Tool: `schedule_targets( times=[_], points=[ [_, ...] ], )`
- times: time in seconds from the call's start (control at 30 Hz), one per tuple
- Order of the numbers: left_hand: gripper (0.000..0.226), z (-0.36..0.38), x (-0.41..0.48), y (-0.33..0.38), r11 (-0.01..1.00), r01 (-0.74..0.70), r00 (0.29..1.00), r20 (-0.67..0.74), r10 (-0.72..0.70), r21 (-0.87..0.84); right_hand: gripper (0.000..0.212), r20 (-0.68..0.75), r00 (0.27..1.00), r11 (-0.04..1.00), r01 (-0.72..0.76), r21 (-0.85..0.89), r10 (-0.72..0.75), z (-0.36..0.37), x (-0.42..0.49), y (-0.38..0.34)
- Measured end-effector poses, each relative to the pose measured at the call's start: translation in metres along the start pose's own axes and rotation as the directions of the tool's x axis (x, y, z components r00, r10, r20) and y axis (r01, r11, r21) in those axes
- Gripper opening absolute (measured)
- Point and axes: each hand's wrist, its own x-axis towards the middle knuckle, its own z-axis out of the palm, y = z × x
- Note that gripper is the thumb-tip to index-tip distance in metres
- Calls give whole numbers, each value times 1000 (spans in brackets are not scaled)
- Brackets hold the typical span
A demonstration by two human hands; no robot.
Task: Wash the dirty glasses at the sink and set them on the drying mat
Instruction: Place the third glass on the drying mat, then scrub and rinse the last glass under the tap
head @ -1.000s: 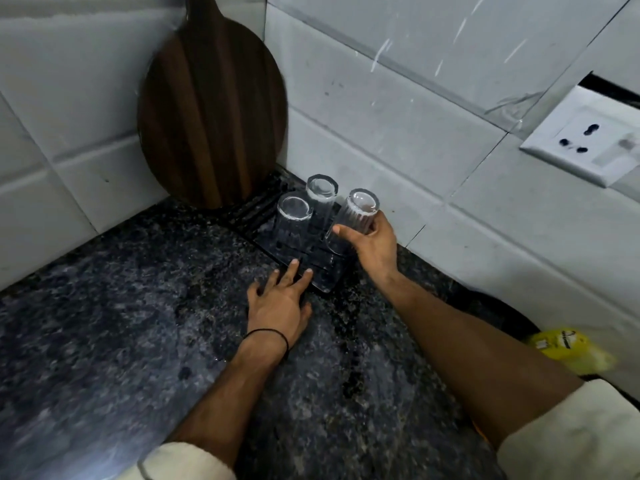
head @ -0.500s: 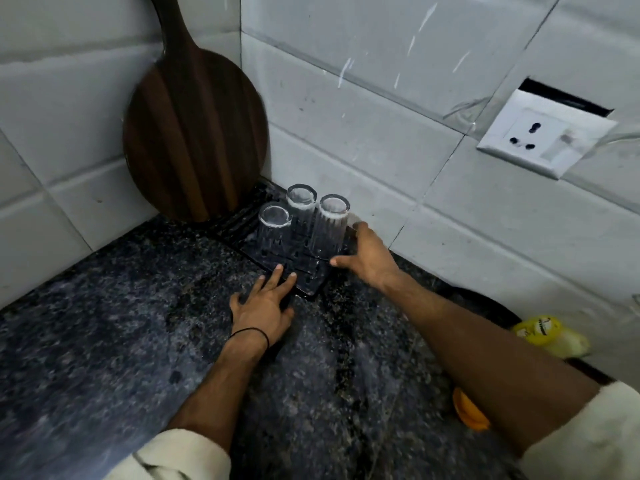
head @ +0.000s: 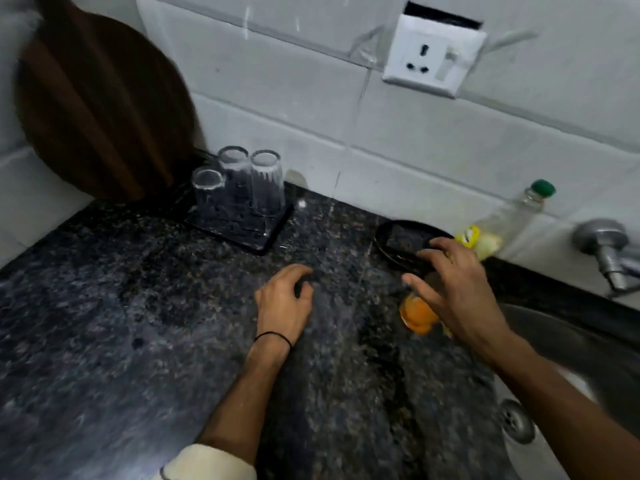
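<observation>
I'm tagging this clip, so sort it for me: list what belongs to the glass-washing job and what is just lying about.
Job: three upturned glasses on the drying mat; sink; tap.
Lying about: wooden board; wall socket; green-capped bottle; black dish; yellow packet; blurred orange thing.

White tiled wall (head: 277, 98), wall socket (head: 433, 53) — speckled dark granite counter (head: 104, 323)
</observation>
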Motion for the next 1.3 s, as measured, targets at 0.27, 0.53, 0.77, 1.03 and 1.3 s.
schedule_targets(
  times=[0.27,0.53,0.77,1.03,1.3],
  points=[
    [48,72,-45,36,969,-122,924,382,31,217,69,288,930,966,-254,55,229,0,-46,27],
    [60,88,-62,43,876,-168,892,447,-60,452,35,327,915,902,-330,278,234,12,-55,43],
    [38,110,-75,93,950,-39,958,283,-53,310,38,435,884,927,-293,232,170,-38,-101,101],
    [34,209,-88,238,992,-126,945,303,123,-9,36,323,869,858,-457,235,374,-98,-166,218],
    [48,315,-81,367,932,-248,915,381,136,263,30,251,902,864,-416,284,352,-123,-192,284]
  ],
)
